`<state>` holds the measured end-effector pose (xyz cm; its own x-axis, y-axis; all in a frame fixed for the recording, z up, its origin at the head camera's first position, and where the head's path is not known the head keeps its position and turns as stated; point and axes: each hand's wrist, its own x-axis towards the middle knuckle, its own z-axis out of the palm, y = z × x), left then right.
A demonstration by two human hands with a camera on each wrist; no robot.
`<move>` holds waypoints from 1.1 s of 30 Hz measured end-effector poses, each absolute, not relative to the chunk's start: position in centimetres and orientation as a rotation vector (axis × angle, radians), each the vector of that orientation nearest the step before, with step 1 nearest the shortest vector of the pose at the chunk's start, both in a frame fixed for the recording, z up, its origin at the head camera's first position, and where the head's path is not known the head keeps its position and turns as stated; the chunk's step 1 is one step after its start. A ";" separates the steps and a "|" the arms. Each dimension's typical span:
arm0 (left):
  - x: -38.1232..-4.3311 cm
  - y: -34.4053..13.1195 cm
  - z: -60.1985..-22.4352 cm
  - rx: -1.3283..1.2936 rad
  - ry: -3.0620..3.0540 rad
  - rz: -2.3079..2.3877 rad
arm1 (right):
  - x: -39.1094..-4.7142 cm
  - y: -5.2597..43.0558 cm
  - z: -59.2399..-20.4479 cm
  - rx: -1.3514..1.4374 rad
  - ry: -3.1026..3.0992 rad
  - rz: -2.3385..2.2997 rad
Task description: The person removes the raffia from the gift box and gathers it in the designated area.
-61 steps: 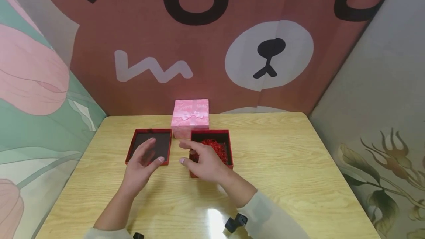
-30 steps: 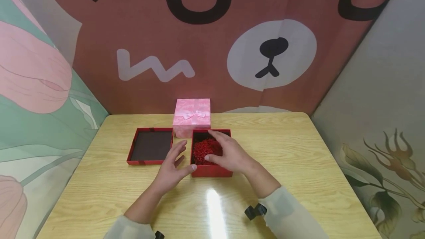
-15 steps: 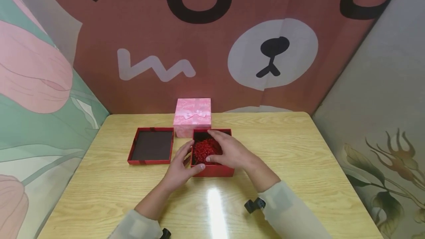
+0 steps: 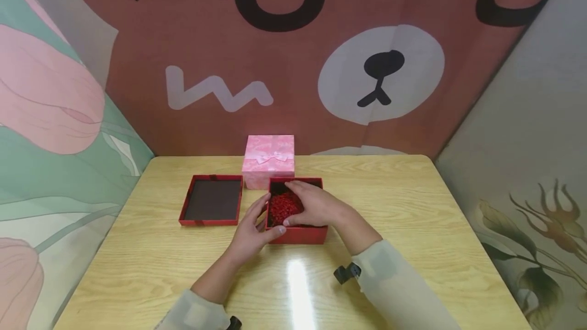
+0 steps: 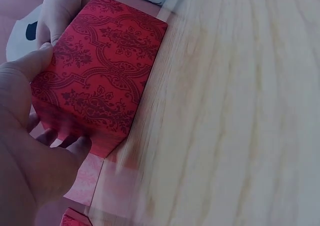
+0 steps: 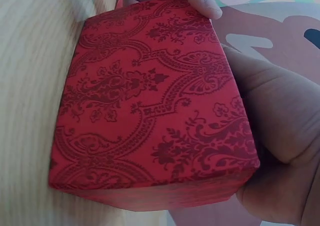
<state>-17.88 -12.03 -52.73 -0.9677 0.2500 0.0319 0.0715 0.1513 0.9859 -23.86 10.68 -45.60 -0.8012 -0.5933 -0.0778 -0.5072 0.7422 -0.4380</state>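
An uncovered red gift box with a dark inside and a damask pattern stands on the table, holding a heap of red shredded paper. My left hand holds the box at its left front corner, fingers along the side wall and thumb at the front rim. In the left wrist view the fingers lie against that wall. My right hand reaches over the right rim onto the shredded paper, thumb and index finger wide apart; its other fingertips are hidden. The right wrist view shows the box's front wall.
The red lid, dark inside facing up, lies left of the box. Right behind the box stands a closed pink gift box with a bow. A bear-printed backdrop rises behind the wooden table.
Both hands have come from left of their present places to the red box. The left hand has closed onto its left side; the right hand has stayed over the shredded paper since about a second ago.
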 end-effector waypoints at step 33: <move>-17.7 -12.0 -52.7 0.290 2.240 1.973 | -25.2 7.5 -46.2 -0.695 2.616 -0.220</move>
